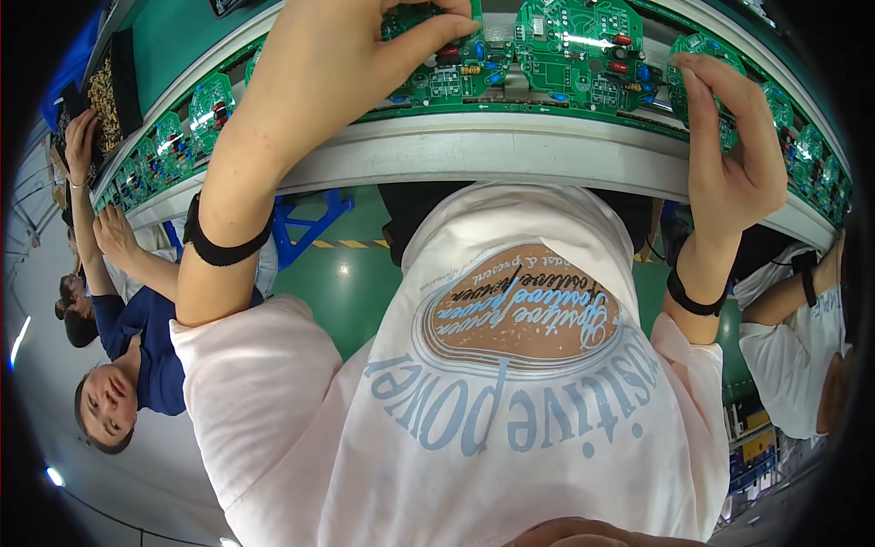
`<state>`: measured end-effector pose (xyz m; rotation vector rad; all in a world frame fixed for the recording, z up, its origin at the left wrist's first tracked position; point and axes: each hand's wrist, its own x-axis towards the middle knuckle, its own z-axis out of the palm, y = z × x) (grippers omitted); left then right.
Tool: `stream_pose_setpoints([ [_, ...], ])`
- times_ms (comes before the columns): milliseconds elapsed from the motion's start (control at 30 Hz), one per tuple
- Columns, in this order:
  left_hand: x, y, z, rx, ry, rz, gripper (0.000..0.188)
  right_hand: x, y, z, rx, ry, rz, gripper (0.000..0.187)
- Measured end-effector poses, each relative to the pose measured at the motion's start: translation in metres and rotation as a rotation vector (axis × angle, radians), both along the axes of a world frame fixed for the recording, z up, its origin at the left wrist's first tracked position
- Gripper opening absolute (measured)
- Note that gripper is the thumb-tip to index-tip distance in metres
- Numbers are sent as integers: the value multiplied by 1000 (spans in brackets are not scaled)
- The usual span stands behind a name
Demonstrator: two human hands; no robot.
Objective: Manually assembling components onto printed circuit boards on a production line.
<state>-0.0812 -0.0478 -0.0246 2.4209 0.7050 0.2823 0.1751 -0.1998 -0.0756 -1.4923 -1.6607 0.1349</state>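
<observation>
My left hand [365,55] reaches over a green circuit board [451,84], its thumb and a finger pinched together at the board's far part. Whatever lies between those fingertips is too small or hidden to name. A second green circuit board [579,55], fitted with red, blue and striped small components, sits between my two hands. On the right, my right hand [736,150] has its fingertips drawn together at the near left edge of another circuit board [715,50]. I cannot make out anything in that pinch.
The boards stand in a row along a pale metal rail [510,150]. Black bands circle both my wrists. At the left, a co-worker in dark blue [150,342] reaches to the same line, near a black bin of small parts [108,96]. Another person's arm [797,296] is at the right.
</observation>
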Motion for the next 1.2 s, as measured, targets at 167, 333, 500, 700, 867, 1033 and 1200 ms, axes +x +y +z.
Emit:
stream_pose_setpoints([
  [167, 5, 1, 0, 95, -25, -83, 10, 2, -2, 2, -7, -22, -10, 13],
  [333, 7, 2, 4, 104, 4, -109, 10, 4, -1, -1, 5, 8, -5, 13],
  [500, 8, 5, 8, 141, 20, -173, 11, 3, -1, 0, -9, 0, -11, 12],
  [700, 10, 6, 10, 245, 54, -236, 11, 3, 0, 1, -14, 6, -23, 12],
  [867, 12, -3, 14, 295, 96, -217, 11, 4, 0, -2, 7, 52, -5, 13],
  [1033, 16, -6, 14, 328, 112, -227, 11, 6, -2, -3, -1, 49, -12, 14],
  [1200, 8, 19, 35, 313, 68, -74, 21, 5, 0, -1, -17, 59, -49, 14],
])
